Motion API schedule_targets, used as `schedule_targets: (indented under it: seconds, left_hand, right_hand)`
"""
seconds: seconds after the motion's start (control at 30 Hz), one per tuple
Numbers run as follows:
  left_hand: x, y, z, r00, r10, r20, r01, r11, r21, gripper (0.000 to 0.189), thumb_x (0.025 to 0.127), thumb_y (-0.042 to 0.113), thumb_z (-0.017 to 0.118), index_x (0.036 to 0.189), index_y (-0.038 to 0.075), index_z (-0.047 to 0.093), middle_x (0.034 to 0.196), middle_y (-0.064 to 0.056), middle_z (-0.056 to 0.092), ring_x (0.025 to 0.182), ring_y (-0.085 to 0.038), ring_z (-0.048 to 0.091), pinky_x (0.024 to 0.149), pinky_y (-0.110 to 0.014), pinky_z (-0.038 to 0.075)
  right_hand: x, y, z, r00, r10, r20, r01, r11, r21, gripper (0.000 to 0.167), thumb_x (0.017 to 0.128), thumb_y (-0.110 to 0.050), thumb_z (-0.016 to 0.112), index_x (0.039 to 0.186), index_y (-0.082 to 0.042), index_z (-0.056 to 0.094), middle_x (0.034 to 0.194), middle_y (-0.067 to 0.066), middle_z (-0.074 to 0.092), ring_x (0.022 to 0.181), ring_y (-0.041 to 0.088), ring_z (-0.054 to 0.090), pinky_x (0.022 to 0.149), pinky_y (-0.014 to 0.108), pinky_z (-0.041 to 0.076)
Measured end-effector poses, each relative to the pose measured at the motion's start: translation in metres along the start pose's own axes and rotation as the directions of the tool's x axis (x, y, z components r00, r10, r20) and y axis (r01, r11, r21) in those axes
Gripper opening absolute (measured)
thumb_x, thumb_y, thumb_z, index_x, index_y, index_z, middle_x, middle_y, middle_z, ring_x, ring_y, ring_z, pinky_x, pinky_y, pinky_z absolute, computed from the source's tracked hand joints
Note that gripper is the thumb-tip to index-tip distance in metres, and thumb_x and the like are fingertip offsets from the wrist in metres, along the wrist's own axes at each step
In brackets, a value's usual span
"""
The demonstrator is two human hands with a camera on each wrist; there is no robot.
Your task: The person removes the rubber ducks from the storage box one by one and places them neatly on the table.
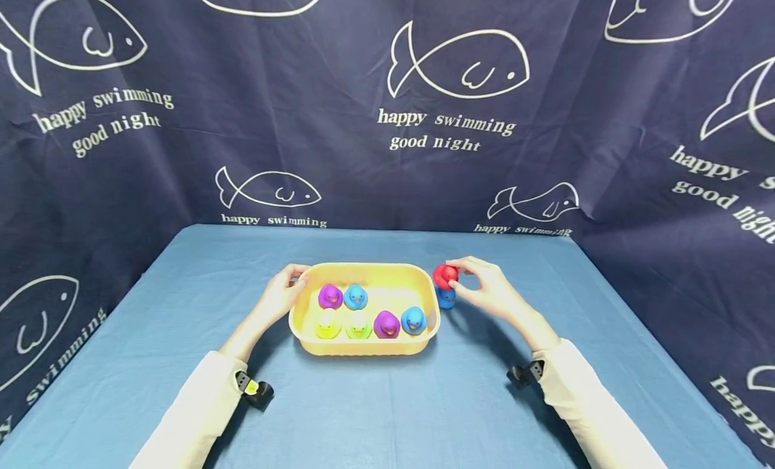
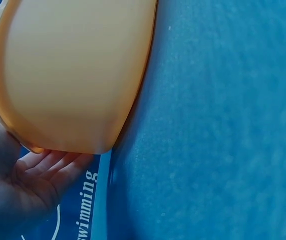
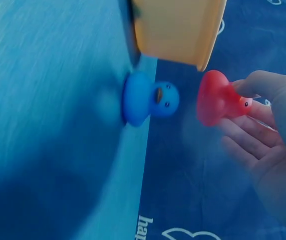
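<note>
At the far middle of the blue cloth-covered table [image 1: 375, 415] sits a pale-yellow oval plastic tub [image 1: 363, 348], and a person's two hands are busy around it. The left hand [image 1: 280, 295] is at the tub's left end, fingers loosely stretched and resting against the outer wall. The right hand [image 1: 487, 293], off the tub's right end, has thumb and fingers closed in a pinch on a bright-red rubbery toy duck [image 1: 445, 276], which hangs clear of the tabletop. Below it, apart from it, a round blue toy duck with an orange bill [image 1: 447, 299] stands upright on the cloth just right of the tub.

Inside the tub I count six more ducks. In the far row, toward the left, a purple duck [image 1: 330, 296] sits next to a sky-blue duck [image 1: 355, 297]. The near row runs left to right: a yellow duck [image 1: 327, 326], a light-green duck [image 1: 358, 328], a second purple duck [image 1: 387, 325] and a deeper-blue duck [image 1: 414, 320].

White sleeves [image 1: 196, 408] cover both forearms, and behind the table hangs a navy curtain [image 1: 339, 79] printed with white fish outlines.
</note>
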State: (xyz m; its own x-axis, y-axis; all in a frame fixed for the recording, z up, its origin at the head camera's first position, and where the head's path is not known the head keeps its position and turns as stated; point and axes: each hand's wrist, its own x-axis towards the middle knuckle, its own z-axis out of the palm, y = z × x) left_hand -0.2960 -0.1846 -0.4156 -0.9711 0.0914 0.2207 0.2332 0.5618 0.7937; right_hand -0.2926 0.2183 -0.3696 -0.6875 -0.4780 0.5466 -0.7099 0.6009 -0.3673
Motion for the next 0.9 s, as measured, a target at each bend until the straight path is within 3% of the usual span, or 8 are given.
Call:
schedule_targets:
  seconds: [0.3, 0.67, 0.9]
  left_hand:
    - [0.001, 0.004, -0.006, 1.0, 0.011, 0.01, -0.011, 1.0, 0.018, 0.029, 0.095, 0.012, 0.051, 0.119, -0.003, 0.054, 0.117, -0.024, 0.059, 0.1, -0.035, 0.06, 0.086, -0.044, 0.048]
    - [0.0, 0.003, 0.001, 1.0, 0.001, 0.019, -0.001, 1.0, 0.009, 0.029, 0.095, 0.013, 0.051, 0.119, -0.003, 0.054, 0.116, -0.025, 0.06, 0.095, -0.034, 0.061, 0.08, -0.039, 0.049]
    - [-0.001, -0.001, -0.001, 1.0, 0.002, 0.01, -0.003, 1.0, 0.009, 0.029, 0.095, 0.012, 0.051, 0.12, -0.003, 0.055, 0.116, -0.024, 0.06, 0.096, -0.033, 0.061, 0.083, -0.04, 0.048]
  right_hand:
    - [-0.007, 0.014, -0.009, 1.0, 0.025, 0.016, -0.024, 0.998, -0.055, 0.037, 0.075, -0.002, 0.073, 0.111, -0.001, 0.065, 0.106, 0.014, 0.066, 0.095, 0.027, 0.063, 0.083, 0.044, 0.053]
    - [-0.024, 0.025, -0.008, 0.999, 0.038, 0.022, -0.036, 0.996, -0.082, 0.036, 0.074, 0.0, 0.073, 0.109, 0.001, 0.064, 0.103, 0.013, 0.067, 0.094, 0.028, 0.063, 0.08, 0.044, 0.053]
    - [-0.027, 0.031, -0.008, 0.991, 0.114, 0.076, -0.108, 0.991, -0.079, 0.034, 0.075, 0.002, 0.071, 0.108, 0.002, 0.064, 0.103, 0.016, 0.066, 0.092, 0.031, 0.064, 0.081, 0.047, 0.052]
